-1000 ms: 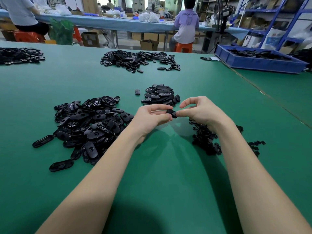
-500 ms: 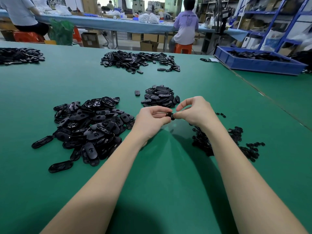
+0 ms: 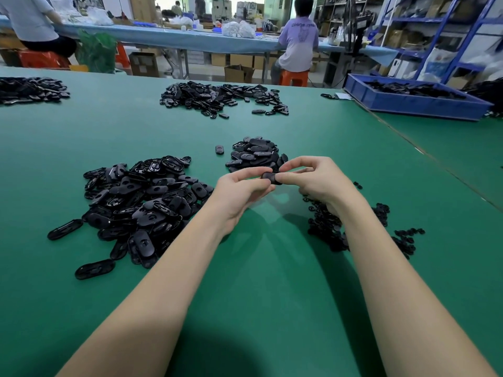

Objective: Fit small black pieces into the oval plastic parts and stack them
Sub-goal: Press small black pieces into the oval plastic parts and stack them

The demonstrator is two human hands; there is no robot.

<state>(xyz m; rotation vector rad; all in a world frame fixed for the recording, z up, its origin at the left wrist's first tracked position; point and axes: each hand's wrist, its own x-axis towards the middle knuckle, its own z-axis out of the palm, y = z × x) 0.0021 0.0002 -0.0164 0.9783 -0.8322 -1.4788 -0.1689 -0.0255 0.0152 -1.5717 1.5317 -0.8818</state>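
Green table [image 3: 272, 308] carries black part heaps; blue tray [image 3: 413, 104] far right, shelves behind. Left hand [image 3: 239, 191] and right hand [image 3: 318, 178] both pinch one oval part [image 3: 269, 177].

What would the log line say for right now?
hands: left and right pinch one oval part | step: fitting | table

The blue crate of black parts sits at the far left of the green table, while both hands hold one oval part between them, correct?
Not quite: the head view shows the blue crate at the far right. Both the left hand and right hand do hold the oval part between them.
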